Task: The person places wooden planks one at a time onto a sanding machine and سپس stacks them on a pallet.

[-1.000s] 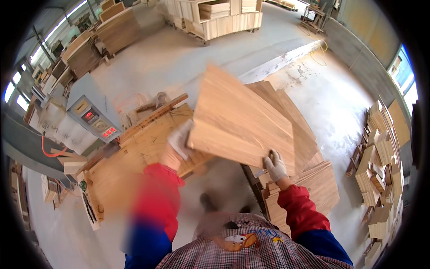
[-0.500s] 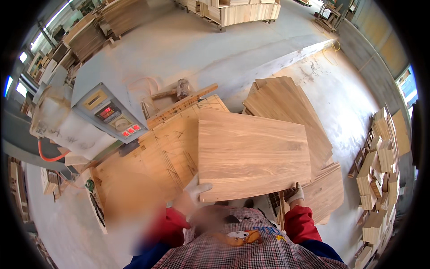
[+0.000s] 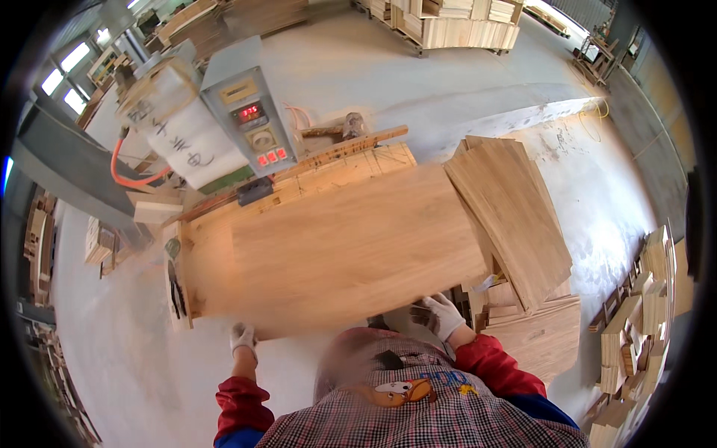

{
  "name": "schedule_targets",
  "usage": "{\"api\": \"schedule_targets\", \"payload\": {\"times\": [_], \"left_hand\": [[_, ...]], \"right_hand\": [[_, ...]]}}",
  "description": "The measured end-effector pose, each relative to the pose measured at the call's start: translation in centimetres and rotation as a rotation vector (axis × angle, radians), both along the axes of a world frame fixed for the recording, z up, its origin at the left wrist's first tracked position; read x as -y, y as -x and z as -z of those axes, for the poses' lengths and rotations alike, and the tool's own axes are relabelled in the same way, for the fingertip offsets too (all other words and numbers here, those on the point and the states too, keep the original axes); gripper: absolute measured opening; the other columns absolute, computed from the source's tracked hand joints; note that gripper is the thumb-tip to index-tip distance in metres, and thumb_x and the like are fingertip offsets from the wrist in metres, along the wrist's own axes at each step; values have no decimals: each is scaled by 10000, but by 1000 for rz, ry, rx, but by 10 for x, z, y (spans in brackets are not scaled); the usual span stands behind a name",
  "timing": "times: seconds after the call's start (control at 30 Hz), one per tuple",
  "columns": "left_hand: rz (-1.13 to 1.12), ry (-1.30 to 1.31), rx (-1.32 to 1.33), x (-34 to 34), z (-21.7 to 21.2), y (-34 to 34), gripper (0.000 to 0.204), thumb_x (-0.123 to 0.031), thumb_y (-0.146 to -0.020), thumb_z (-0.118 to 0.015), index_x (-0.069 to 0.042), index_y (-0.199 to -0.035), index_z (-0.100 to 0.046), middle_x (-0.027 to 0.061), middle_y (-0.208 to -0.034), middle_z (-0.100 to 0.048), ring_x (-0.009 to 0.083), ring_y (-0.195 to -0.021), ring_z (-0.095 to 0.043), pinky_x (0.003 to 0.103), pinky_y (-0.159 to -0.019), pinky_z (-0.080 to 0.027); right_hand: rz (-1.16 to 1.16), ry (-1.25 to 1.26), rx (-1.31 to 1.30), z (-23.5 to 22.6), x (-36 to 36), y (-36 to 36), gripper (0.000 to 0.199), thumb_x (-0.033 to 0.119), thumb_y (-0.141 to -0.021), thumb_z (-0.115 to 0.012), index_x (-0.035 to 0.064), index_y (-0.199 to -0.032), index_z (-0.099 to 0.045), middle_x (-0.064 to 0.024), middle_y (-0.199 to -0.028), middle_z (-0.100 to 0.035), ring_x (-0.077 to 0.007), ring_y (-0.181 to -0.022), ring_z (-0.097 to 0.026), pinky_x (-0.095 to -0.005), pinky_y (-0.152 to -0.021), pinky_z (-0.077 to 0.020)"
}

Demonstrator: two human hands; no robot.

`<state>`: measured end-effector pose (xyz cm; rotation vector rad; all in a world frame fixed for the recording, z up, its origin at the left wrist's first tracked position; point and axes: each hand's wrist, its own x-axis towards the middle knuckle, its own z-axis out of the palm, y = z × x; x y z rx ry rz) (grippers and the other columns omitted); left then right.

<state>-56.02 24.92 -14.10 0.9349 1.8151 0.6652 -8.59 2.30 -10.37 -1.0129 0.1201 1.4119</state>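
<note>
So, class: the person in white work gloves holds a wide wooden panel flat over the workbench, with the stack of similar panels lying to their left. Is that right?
Not quite. In the head view the stack of panels lies to the person's right, not left. The rest holds: gloved left hand and right hand hold the wide wooden panel flat over the workbench.

- Daylight fills the workshop; bright windows (image 3: pixel 63 71) glow at the upper left, and a washed-out opening sits at the top right.
- The pale grey concrete floor (image 3: pixel 478 97) glares, nearly white on the right.
- The large light-brown wooden panel (image 3: pixel 336 246) is smeared by motion blur, worst along its left and near edges.
- The red digits on the grey control box (image 3: pixel 250 119) stay fairly sharp.
- Fisheye bending curves straight edges, and a black rim rings the picture.
- Shadows are soft and short.
</note>
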Motion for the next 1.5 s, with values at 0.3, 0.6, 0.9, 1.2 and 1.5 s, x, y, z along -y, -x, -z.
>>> {"api": "schedule_targets", "payload": {"times": [0.3, 0.6, 0.9, 1.2, 1.5], "left_hand": [[437, -341, -752, 78, -68, -21, 908, -322, -672, -779, -87, -1403, -294, 206, -1427, -293, 366, -1309, -297, 424, -1064, -294], [567, -271, -1078, 25, -81, -13, 852, -437, -664, -757, -150, -1356, -352, 202, -1457, -250, 357, -1354, -219, 497, -1111, -148], [685, -540, -1059, -38, -57, 18, 738, -418, -666, -751, -145, -1270, -425, 124, -1376, -391, 332, -1313, -301, 501, -1079, -208], [757, -691, -886, -82, -67, 42, 685, -364, -626, -775, -132, -1202, -485, 83, -1273, -475, 321, -1138, -440, 453, -919, -366], [798, -797, -799, -88, -60, 59, 669, -293, -618, -782, -100, -1187, -489, 127, -1248, -494, 350, -1072, -468, 446, -879, -403]], "right_hand": [[-295, 455, 1880, -29, 21, -40, 428, 208, -723, -701, 19, -1081, -562, -168, -1030, -587, -339, -1024, -526, -461, -938, -376], [-855, 636, 2089, -48, -48, -63, 1144, 452, -556, -815, 73, -1437, -191, -163, -1478, -243, -347, -1379, -170, -506, -1116, -131], [-834, 779, 1996, -35, -103, -69, 1142, 486, -547, -814, 60, -1425, -220, -158, -1478, -248, -350, -1371, -187, -506, -1107, -161], [-716, 746, 1895, -24, -132, -56, 1128, 362, -557, -847, 47, -1427, -202, -200, -1475, -222, -384, -1364, -173, -448, -1113, -203], [-743, 834, 1833, -28, -151, -36, 1173, 274, -513, -880, 32, -1422, -179, -233, -1471, -189, -390, -1365, -150, -421, -1124, -201]]}}
